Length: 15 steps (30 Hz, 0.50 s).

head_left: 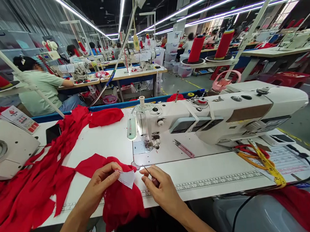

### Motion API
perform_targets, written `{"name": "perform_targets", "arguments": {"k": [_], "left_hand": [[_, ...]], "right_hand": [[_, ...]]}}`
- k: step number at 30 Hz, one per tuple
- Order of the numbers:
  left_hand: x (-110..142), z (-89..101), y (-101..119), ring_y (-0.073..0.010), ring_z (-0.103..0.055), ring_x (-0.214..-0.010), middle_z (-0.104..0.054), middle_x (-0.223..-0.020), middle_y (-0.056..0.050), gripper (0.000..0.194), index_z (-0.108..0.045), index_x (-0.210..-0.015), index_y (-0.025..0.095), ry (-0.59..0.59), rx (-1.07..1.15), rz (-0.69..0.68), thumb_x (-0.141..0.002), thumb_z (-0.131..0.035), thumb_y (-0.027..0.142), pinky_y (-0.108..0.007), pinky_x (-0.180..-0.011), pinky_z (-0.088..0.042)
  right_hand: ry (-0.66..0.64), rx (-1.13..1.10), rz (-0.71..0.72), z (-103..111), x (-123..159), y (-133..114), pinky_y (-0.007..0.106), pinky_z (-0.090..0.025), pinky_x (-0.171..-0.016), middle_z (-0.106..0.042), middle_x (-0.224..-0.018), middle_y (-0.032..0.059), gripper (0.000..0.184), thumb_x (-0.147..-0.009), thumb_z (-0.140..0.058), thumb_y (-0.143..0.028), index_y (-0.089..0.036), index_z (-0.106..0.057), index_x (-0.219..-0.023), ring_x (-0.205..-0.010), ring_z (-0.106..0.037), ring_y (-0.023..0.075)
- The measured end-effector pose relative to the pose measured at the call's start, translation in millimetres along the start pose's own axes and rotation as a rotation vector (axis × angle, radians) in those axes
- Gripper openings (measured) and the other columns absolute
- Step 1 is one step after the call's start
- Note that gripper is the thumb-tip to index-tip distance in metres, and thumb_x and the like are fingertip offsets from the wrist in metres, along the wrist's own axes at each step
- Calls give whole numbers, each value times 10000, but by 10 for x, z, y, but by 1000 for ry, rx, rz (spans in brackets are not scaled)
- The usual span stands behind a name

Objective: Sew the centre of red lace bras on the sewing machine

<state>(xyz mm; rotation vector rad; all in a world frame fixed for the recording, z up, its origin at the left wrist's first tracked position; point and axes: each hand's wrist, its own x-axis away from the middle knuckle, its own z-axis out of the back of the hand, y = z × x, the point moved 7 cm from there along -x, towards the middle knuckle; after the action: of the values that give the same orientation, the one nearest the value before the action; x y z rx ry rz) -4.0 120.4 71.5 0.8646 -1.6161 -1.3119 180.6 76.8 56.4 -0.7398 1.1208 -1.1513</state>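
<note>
My left hand [108, 176] is closed in a pinch on a red fabric piece [123, 205] with a white patch [127, 179] at its upper edge. The lower part of this fabric hangs over the table's front edge. Just right of the patch, my right hand [160, 185] is closed around a thin pointed tool with a dark handle, which looks like an awl [155, 181]. Its slim metal tip points up and left, apart from the patch. Both hands are in front of the needle area of a white sewing machine [218, 115].
Pink-handled thread snips [183, 149] lie on the machine bed. Orange-handled scissors [254, 158] and a yellow tape measure [272, 171] lie at the right. A long heap of red fabric [43, 182] covers the left side, beside another machine [10, 149]. A co-worker [41, 88] sits beyond.
</note>
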Motion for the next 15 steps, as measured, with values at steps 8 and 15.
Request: {"name": "perform_targets", "arguments": {"k": [8,15], "left_hand": [[137,31,449,-162,-533,-715,-585,-797,-27,257,-704,-792,203,-53,-64,-63,-809,-755,455,-236,-621,-424],[149,91,95,-150,-572,-748,-638,-848,-25,261,-688,-903,214,-18,133,1,-858,-713,470,-226,-666,-458]], "right_hand": [[-310,-329,-20,-97,-281,-214,229,-293,-496,-548,-823,-21,253,-882,-690,-406,-218,-743,-1043,-566,-315,83],[-367,-311,-50,-46,-312,-254,225,-250,-503,-450,-723,-57,31,-835,-619,-224,-202,-620,-856,-547,-300,74]]}}
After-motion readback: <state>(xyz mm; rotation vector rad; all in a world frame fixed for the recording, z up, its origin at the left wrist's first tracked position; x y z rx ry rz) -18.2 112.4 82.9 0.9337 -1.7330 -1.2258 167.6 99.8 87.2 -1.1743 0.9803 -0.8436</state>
